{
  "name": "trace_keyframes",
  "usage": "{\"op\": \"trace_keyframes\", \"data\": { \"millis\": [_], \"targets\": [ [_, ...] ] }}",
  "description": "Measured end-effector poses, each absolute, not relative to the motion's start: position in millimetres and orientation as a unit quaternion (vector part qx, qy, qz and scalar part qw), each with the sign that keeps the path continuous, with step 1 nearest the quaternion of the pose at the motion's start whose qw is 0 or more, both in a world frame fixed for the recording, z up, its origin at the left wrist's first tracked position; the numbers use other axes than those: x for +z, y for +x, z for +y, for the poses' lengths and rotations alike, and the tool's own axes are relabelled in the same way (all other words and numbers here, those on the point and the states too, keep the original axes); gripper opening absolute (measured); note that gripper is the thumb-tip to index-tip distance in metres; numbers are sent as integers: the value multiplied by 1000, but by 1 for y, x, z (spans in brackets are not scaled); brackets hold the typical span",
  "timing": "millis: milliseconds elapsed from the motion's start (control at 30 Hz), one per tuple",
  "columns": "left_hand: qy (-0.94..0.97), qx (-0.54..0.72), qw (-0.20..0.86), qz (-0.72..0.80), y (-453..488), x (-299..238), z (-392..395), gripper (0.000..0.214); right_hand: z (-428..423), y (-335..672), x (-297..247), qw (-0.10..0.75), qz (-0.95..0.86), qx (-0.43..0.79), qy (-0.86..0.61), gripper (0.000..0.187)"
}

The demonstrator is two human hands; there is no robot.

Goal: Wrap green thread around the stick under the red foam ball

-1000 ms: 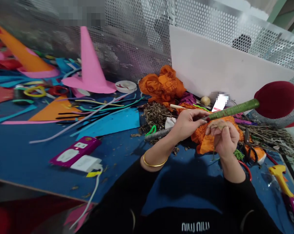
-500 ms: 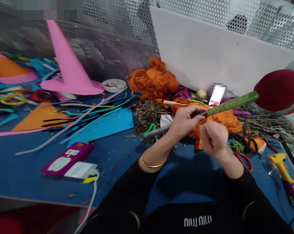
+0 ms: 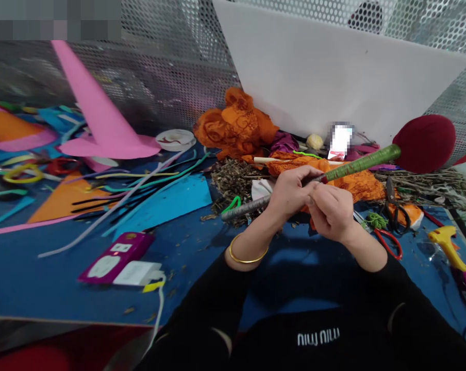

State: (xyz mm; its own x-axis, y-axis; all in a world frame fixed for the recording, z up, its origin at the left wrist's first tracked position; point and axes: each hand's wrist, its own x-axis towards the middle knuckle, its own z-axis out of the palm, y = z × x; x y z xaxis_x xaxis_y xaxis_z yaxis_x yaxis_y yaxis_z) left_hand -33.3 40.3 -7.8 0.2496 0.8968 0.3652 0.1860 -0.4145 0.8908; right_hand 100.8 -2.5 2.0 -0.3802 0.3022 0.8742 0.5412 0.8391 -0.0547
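Observation:
My left hand (image 3: 293,193) is closed around a long stick (image 3: 362,162). The stick is wrapped green toward its upper right end and grey at its lower left end. At the upper right end a dark red, rounded cloth-like piece (image 3: 426,143) shows. My right hand (image 3: 331,211) is closed in a pinch against the stick, beside my left fingers. What its fingertips hold is hidden. Crumpled orange fabric (image 3: 360,186) lies behind the hands, and dry brown plant matter (image 3: 233,180) is to their left.
Scissors with black handles (image 3: 397,211) and a yellow hot glue gun (image 3: 447,245) lie at right. A lit phone (image 3: 340,140) leans near a white board (image 3: 326,67). At left are a pink cone hat (image 3: 101,113), blue sheet (image 3: 167,203) and purple power strip (image 3: 115,260) with a white cable.
My right hand has moved left and up, from apart to against my left fingers at the stick. The whole view has shifted slightly; the left hand keeps its hold.

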Motion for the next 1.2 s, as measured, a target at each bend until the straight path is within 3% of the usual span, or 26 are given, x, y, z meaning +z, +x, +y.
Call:
{"op": "trace_keyframes", "data": {
  "millis": [233,500,867,1200],
  "targets": [
    [715,459,363,383,-32,-11,43,25,1,106,-1,487,-820,-87,-288,31],
    [775,384,246,437,-23,-12,35,14,9,142,30,534,-734,183,-377,39],
    [821,339,129,441,-22,-14,29,22,30,147,19,573,-679,172,-426,32],
    [873,320,-7,367,-21,-19,28,24,45,152,6,522,-662,202,-498,25]
  ]
}}
